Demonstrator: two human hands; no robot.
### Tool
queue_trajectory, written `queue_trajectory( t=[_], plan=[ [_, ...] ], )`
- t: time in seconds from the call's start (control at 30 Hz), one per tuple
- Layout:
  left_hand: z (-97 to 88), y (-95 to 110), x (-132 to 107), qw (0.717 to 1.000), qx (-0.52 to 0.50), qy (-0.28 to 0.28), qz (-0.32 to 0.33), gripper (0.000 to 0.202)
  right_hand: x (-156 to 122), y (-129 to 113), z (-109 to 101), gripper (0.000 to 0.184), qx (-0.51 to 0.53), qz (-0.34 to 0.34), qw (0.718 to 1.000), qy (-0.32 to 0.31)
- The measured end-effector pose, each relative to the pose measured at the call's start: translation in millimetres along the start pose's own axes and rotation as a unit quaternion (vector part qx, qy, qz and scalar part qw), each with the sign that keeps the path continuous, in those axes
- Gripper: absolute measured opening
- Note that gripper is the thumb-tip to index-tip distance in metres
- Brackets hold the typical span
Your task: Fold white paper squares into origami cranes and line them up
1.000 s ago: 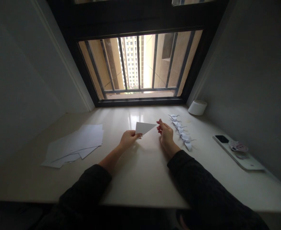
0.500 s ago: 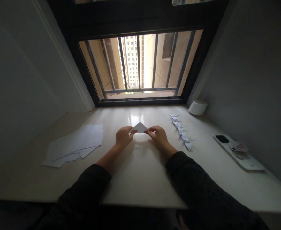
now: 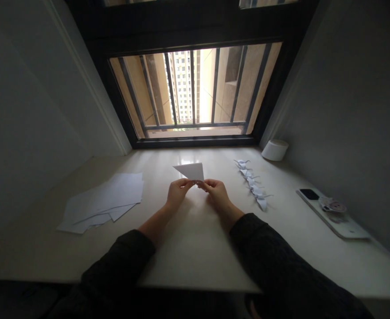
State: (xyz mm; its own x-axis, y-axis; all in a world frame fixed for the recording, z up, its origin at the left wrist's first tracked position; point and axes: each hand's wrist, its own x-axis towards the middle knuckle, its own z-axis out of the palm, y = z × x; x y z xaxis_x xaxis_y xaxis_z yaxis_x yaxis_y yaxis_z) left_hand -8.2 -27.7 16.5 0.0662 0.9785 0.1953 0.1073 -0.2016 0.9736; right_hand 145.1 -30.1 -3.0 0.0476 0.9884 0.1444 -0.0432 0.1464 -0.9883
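Observation:
A piece of folded white paper (image 3: 192, 170) is held up in the middle, above the pale sill (image 3: 195, 248). It is a flat triangle with a long point to the left and a squarer corner at the upper right. My left hand (image 3: 177, 191) pinches its lower edge between thumb and fingers. Close beside it, my right hand (image 3: 216, 191) pinches the lower right corner, the fingertips of both hands almost touching. The lowest part of the paper is hidden behind the fingers.
Loose white sheets (image 3: 105, 199) lie overlapping at the left. Several small folded paper cranes (image 3: 251, 182) stand in a row to the right. Further right are a phone (image 3: 331, 215) with a round grip and a white cup-like object (image 3: 274, 149). A barred window (image 3: 195, 93) rises behind.
The paper has been turned, so its peak now points left instead of away from me. Both hands have moved closer together along its lower edge.

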Motion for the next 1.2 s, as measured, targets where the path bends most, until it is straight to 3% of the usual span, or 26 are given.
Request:
queue_trajectory(
  t=[0.17,0.27,0.4,0.6,0.8,1.0,1.2],
  plan=[
    [-1.7,-1.8,3.3,0.997,-0.053,0.039,-0.045,0.032,0.9,-1.0,0.5,0.042,-0.024,0.015,0.999,-0.033],
    [-13.5,-2.4,12.9,0.988,-0.082,0.11,-0.076,0.035,1.5,0.1,-0.3,0.042,-0.047,0.02,0.998,-0.04],
    [-30.1,-2.3,24.2,0.98,-0.08,0.167,-0.066,0.037,1.7,0.8,-1.7,0.041,-0.079,0.017,0.996,-0.044],
    [-32.3,-5.0,24.8,0.987,-0.015,0.158,0.01,0.031,3.8,6.7,-3.2,0.039,-0.087,-0.008,0.996,-0.026],
    [-32.7,-13.1,21.9,0.978,0.12,0.134,0.107,0.032,11.4,12.5,-9.9,0.037,-0.085,-0.046,0.995,0.03],
    [-28.7,-24.3,24.3,0.98,0.141,0.095,0.1,0.034,23.6,16.3,-20.4,0.034,-0.046,-0.046,0.995,0.076],
    [-28.2,-31.6,31.3,0.986,0.102,0.093,0.088,0.035,21.5,8.0,-25.4,0.039,-0.003,-0.069,0.998,-0.002]
  ],
)
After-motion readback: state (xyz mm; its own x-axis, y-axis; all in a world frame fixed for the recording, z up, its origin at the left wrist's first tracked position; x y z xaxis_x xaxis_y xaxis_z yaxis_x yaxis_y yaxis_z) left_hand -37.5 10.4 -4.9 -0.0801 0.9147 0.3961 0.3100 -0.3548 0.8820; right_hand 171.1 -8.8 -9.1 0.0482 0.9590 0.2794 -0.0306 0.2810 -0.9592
